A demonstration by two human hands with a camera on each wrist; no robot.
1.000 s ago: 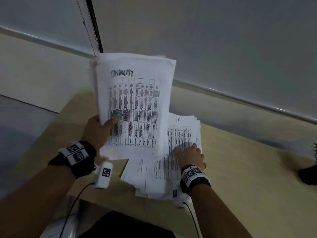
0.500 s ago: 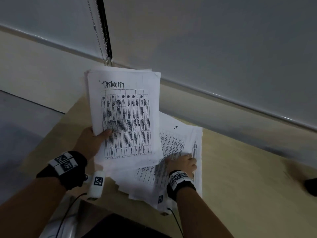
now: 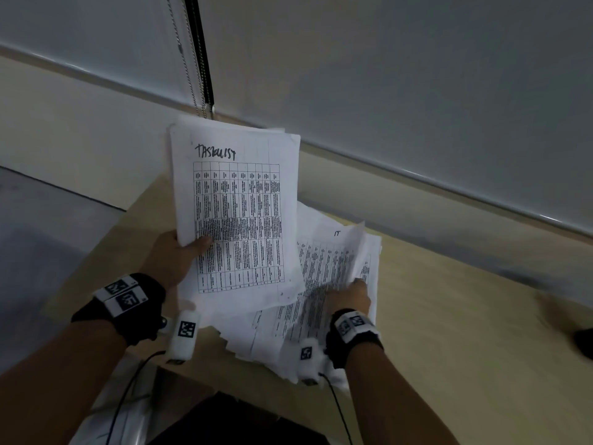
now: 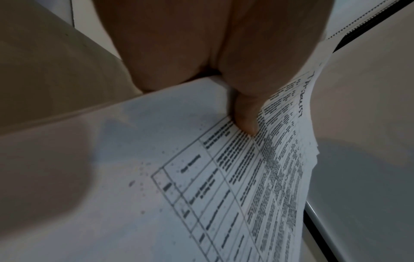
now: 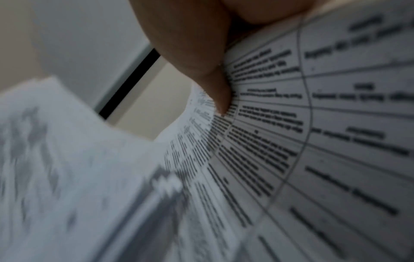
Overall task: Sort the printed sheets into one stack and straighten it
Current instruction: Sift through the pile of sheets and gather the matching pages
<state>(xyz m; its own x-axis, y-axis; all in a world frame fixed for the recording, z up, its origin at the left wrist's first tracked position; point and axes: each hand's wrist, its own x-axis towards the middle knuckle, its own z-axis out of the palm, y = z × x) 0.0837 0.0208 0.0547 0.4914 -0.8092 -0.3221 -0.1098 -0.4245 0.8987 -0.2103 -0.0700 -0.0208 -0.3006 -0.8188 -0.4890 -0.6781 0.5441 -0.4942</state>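
Observation:
My left hand (image 3: 179, 255) grips a thick stack of printed sheets (image 3: 237, 213) headed "TASKLIST", held up tilted above the table; in the left wrist view the thumb (image 4: 245, 113) presses on the stack's top sheet (image 4: 201, 177). A loose, fanned pile of printed sheets (image 3: 324, 300) lies on the wooden table (image 3: 465, 332) to the right, partly under the held stack. My right hand (image 3: 349, 297) pinches the top sheet marked "IT" (image 3: 337, 252), whose right edge curls upward. In the right wrist view the thumb (image 5: 215, 88) presses on that curved sheet (image 5: 313, 124).
A wall with a grey window blind (image 3: 417, 75) and its bead chain (image 3: 189, 59) rises behind the table. A dark object (image 3: 584, 345) sits at the table's far right edge. The table's front edge (image 3: 205, 377) runs just below the pile.
The left hand has lowered the held stack and turned it flatter toward me. The right hand has gone from lying on the pile to lifting the top sheet's right edge.

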